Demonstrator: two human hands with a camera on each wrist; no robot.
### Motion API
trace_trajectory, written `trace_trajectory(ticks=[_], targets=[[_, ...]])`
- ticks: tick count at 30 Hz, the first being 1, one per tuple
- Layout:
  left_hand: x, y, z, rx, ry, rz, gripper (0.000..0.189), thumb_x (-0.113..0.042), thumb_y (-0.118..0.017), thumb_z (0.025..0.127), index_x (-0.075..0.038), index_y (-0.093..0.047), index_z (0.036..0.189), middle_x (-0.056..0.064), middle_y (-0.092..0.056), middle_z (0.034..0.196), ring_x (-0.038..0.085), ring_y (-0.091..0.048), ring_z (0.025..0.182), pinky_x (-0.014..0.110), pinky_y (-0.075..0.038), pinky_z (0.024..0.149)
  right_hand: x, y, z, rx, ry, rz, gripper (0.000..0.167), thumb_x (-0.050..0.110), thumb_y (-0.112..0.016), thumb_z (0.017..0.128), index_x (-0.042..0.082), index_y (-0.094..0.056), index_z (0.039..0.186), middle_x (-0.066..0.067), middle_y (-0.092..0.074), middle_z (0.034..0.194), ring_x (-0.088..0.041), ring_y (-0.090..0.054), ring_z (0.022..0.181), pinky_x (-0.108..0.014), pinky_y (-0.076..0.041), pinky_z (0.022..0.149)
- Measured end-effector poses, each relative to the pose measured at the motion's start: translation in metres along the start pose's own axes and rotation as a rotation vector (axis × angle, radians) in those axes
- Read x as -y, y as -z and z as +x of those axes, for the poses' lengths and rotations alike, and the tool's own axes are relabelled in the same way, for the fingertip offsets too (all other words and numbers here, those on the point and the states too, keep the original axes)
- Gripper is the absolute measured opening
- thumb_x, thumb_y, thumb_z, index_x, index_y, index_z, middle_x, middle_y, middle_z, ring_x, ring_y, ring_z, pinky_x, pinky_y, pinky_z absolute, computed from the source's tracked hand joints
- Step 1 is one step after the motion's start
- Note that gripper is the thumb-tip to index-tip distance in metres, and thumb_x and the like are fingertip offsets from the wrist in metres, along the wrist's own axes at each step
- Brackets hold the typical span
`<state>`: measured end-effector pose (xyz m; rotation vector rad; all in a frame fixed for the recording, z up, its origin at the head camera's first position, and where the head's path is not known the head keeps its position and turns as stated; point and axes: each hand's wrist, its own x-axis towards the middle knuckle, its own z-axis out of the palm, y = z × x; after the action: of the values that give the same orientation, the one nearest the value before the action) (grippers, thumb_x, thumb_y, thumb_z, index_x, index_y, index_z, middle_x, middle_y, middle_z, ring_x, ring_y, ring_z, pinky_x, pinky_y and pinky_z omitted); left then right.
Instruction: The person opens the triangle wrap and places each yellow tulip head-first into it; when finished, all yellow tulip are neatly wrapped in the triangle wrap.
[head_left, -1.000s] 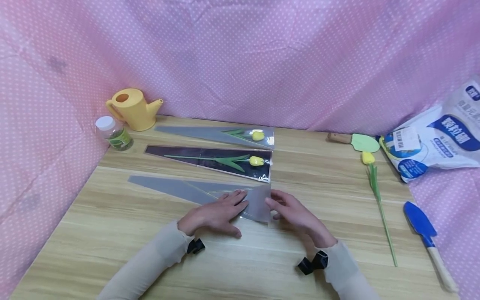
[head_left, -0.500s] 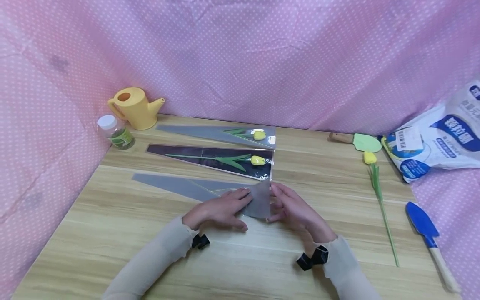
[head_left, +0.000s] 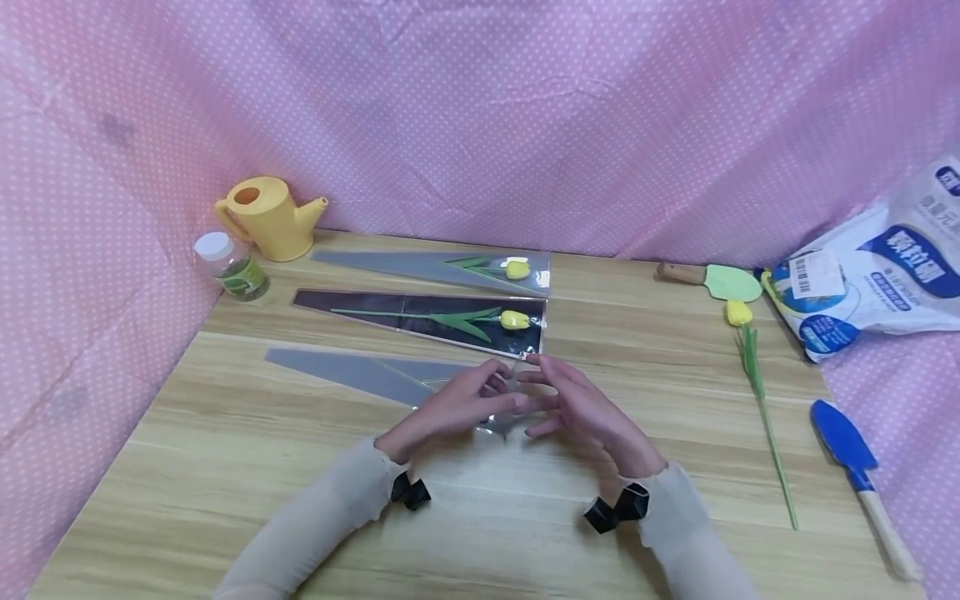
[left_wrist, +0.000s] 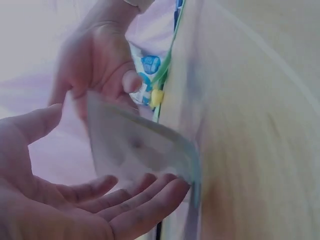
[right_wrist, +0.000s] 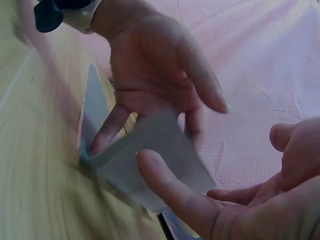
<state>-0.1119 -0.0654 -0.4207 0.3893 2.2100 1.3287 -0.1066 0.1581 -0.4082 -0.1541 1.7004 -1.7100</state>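
Observation:
A tapered grey flower sleeve (head_left: 345, 375) lies nearest the person, its wide end bent up off the table between both hands. My left hand (head_left: 465, 402) has loosely extended fingers at the raised end; in the left wrist view, fingertips (left_wrist: 175, 192) are against the sleeve (left_wrist: 135, 145). Facing it from the right, my right hand (head_left: 592, 412) holds its fingers apart, one finger (right_wrist: 165, 180) lying in front of the raised sheet in the right wrist view. Behind lies a dark sleeve (head_left: 420, 302) with a yellow tulip (head_left: 514, 320) in it.
Farther back is another grey sleeve (head_left: 375, 262) with a tulip. A watering can (head_left: 273, 221) and a jar (head_left: 240, 271) stand back left. To the right lie a loose tulip (head_left: 757, 392), a green trowel (head_left: 731, 284), a blue trowel (head_left: 847, 442) and a white bag (head_left: 885, 275).
The left hand has come up from lying flat on the grey sleeve. Its wide end has been bent upward, and the right hand has moved slightly left, closer to the left hand.

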Motion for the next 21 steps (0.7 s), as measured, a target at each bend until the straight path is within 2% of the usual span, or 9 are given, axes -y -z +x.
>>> trace_trajectory(ticks=[3, 5, 10, 16, 21], targets=[[0.0010, -0.0010, 0.0014, 0.002, 0.037, -0.052, 0.049, -0.052, -0.059, 0.095, -0.015, -0.057, 0.128, 0.011, -0.067, 0.127, 0.024, -0.064, 0.117, 0.039, -0.058, 0.088, 0.0017, -0.0034, 0.0024, 0.000, 0.002, 0.006, 0.072, 0.056, -0.025, 0.106, 0.008, -0.015, 0.159, -0.025, -0.032, 0.160, -0.041, -0.060, 0.126, -0.042, -0.062, 0.084], [0.0016, -0.0004, 0.0018, -0.004, 0.040, -0.065, 0.044, -0.049, -0.057, 0.097, -0.015, -0.060, 0.124, 0.011, -0.068, 0.124, 0.024, -0.065, 0.114, 0.038, -0.058, 0.086, 0.0027, -0.0052, 0.0036, -0.001, 0.004, 0.008, 0.072, 0.056, -0.024, 0.106, 0.009, -0.015, 0.159, -0.025, -0.033, 0.159, -0.043, -0.059, 0.127, -0.042, -0.062, 0.083], [0.0028, 0.0020, 0.0029, -0.021, 0.036, -0.061, 0.031, -0.038, -0.058, 0.097, -0.013, -0.064, 0.115, 0.009, -0.072, 0.115, 0.019, -0.067, 0.103, 0.033, -0.055, 0.083, 0.0043, -0.0075, 0.0063, -0.001, 0.003, 0.004, 0.071, 0.056, -0.023, 0.106, 0.010, -0.014, 0.160, -0.024, -0.033, 0.159, -0.046, -0.057, 0.129, -0.041, -0.062, 0.083], [0.0037, 0.0039, 0.0045, -0.016, 0.029, -0.109, 0.025, -0.021, -0.056, 0.095, -0.002, -0.067, 0.108, 0.013, -0.073, 0.108, 0.016, -0.068, 0.094, 0.030, -0.059, 0.076, 0.0045, -0.0082, 0.0082, 0.002, -0.001, 0.008, 0.068, 0.053, -0.023, 0.107, 0.011, -0.015, 0.160, -0.024, -0.033, 0.159, -0.044, -0.059, 0.127, -0.041, -0.062, 0.083], [0.0072, 0.0061, 0.0054, -0.010, 0.005, -0.073, 0.021, -0.011, -0.055, 0.096, 0.002, -0.070, 0.101, 0.013, -0.072, 0.098, 0.013, -0.064, 0.083, 0.028, -0.057, 0.072, 0.0043, -0.0088, 0.0092, -0.003, -0.017, 0.017, 0.067, 0.052, -0.024, 0.107, 0.012, -0.015, 0.160, -0.024, -0.033, 0.159, -0.042, -0.059, 0.127, -0.042, -0.062, 0.083]])
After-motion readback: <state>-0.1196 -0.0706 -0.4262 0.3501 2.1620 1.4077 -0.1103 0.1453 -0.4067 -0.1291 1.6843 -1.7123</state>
